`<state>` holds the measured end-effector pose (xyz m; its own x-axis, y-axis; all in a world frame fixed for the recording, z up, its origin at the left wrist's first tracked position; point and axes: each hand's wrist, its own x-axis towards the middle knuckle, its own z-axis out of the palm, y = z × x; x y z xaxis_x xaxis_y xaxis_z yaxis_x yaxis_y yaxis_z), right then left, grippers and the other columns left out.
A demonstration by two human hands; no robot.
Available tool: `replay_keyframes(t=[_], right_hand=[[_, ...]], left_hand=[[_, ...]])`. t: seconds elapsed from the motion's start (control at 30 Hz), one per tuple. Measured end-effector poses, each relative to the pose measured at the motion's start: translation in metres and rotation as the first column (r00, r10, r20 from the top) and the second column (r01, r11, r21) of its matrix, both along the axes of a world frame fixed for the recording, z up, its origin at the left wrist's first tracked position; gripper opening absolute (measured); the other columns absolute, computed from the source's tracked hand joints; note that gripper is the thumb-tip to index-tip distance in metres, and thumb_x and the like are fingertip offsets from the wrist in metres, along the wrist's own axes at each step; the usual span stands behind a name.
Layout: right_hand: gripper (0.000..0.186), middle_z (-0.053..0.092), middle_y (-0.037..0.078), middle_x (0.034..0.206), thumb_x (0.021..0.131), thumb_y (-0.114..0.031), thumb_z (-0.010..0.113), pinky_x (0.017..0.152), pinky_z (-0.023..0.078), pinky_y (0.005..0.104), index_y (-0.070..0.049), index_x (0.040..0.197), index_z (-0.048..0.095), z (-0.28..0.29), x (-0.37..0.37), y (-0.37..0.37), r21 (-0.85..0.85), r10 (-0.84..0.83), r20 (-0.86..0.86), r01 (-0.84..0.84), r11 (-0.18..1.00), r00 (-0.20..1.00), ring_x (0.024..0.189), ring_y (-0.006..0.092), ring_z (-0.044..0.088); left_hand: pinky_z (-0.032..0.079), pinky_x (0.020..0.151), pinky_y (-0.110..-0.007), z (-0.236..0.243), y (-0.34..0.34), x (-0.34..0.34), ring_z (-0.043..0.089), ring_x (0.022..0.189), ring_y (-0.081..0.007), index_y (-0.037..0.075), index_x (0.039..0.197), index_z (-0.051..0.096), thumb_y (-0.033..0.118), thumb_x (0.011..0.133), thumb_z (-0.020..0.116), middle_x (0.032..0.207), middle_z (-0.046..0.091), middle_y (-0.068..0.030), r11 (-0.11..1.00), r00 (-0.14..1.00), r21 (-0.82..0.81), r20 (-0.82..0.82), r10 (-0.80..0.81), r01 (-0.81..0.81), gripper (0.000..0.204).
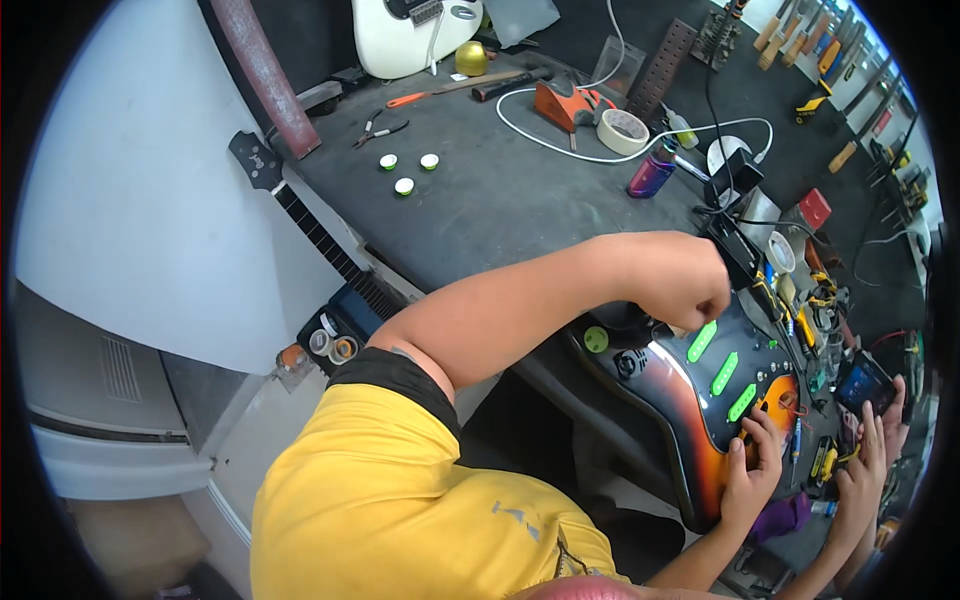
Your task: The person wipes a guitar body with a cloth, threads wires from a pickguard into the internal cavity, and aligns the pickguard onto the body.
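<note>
A sunburst electric guitar body (pixel 665 395) with a dark pickguard and bright green pickup covers (pixel 725 373) lies at the bench's near right edge. My left hand (pixel 690 285) is closed in a fist over the pickguard, at the upper end of the row of pickups. Whatever its fingers hold, if anything, is hidden. On the body's lower right part rests my right hand (pixel 755 470), its thumb and fingers apart, close to an orange cavity (pixel 782 402) with wires.
Another person's hands (pixel 865 465) are at the far right, by a phone (pixel 864 384). Tools and cables crowd the bench's right side. White-and-green knobs (pixel 404 187), pliers (pixel 380 130), a tape roll (pixel 622 131) and a purple bottle (pixel 652 170) stand farther back. A guitar neck (pixel 325 242) leans left.
</note>
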<state>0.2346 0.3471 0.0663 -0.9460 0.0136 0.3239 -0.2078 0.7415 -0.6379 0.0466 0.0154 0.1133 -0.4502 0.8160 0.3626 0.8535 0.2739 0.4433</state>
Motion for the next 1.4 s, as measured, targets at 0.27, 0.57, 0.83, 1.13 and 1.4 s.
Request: replay_keyframes(t=[0.27, 0.57, 0.83, 1.13, 1.4], right_hand=[[0.021, 0.072, 0.015, 0.128, 0.098, -0.005, 0.074, 0.107, 0.048, 0.0386, 0.006, 0.116, 0.074, -0.029, 0.014, 0.025, -0.004, -0.142, -0.007, 0.142, 0.990, 0.990, 0.117, 0.0250, 0.066], [0.016, 0.074, 0.012, 0.110, 0.096, -0.005, 0.075, 0.100, 0.051, 0.0398, 0.006, 0.107, 0.072, -0.025, 0.013, 0.030, 0.008, -0.052, -0.053, 0.052, 0.999, 0.997, 0.108, 0.0232, 0.068], [0.019, 0.074, 0.009, 0.109, 0.090, 0.000, 0.076, 0.096, 0.052, 0.0363, 0.004, 0.109, 0.074, -0.030, 0.015, 0.026, 0.197, -0.085, -0.043, 0.092, 0.976, 0.995, 0.102, 0.0234, 0.068], [0.033, 0.075, 0.017, 0.126, 0.095, -0.018, 0.079, 0.106, 0.051, 0.0458, -0.001, 0.123, 0.074, -0.049, 0.024, 0.044, 0.502, -0.042, -0.164, 0.120, 0.856, 0.986, 0.118, 0.0342, 0.069], [0.028, 0.081, 0.017, 0.111, 0.092, -0.019, 0.083, 0.096, 0.058, 0.0459, -0.004, 0.115, 0.081, -0.006, 0.012, 0.007, 0.115, -0.015, -0.117, 0.028, 0.993, 0.993, 0.104, 0.0335, 0.076]], left_hand=[[0.058, 0.090, -0.045, 0.100, 0.089, 0.073, 0.072, 0.104, -0.0348, 0.000, 0.110, 0.074, 0.016, 0.083, 0.075, 0.100, 0.072, -0.0148, 0.579, 0.819, 0.736, -0.540, 0.192, 0.350, 0.031], [0.058, 0.090, -0.045, 0.121, 0.154, 0.085, 0.073, 0.103, -0.0346, 0.001, 0.109, 0.074, 0.016, 0.082, 0.076, 0.100, 0.073, -0.0145, 0.694, 0.806, 0.589, -0.592, 0.023, 0.413, 0.031], [0.058, 0.090, -0.045, 0.129, 0.170, 0.089, 0.073, 0.102, -0.0345, 0.001, 0.108, 0.074, 0.016, 0.082, 0.077, 0.099, 0.073, -0.0143, 0.755, 0.796, 0.501, -0.604, -0.045, 0.423, 0.031], [0.058, 0.090, -0.045, 0.142, 0.180, 0.091, 0.074, 0.101, -0.0343, 0.001, 0.107, 0.074, 0.016, 0.081, 0.078, 0.098, 0.074, -0.0140, 0.778, 0.767, 0.445, -0.638, -0.072, 0.443, 0.030], [0.059, 0.090, -0.045, 0.150, 0.203, 0.087, 0.074, 0.100, -0.0342, 0.001, 0.106, 0.074, 0.016, 0.080, 0.078, 0.098, 0.074, -0.0138, 0.783, 0.711, 0.391, -0.697, -0.092, 0.484, 0.030]])
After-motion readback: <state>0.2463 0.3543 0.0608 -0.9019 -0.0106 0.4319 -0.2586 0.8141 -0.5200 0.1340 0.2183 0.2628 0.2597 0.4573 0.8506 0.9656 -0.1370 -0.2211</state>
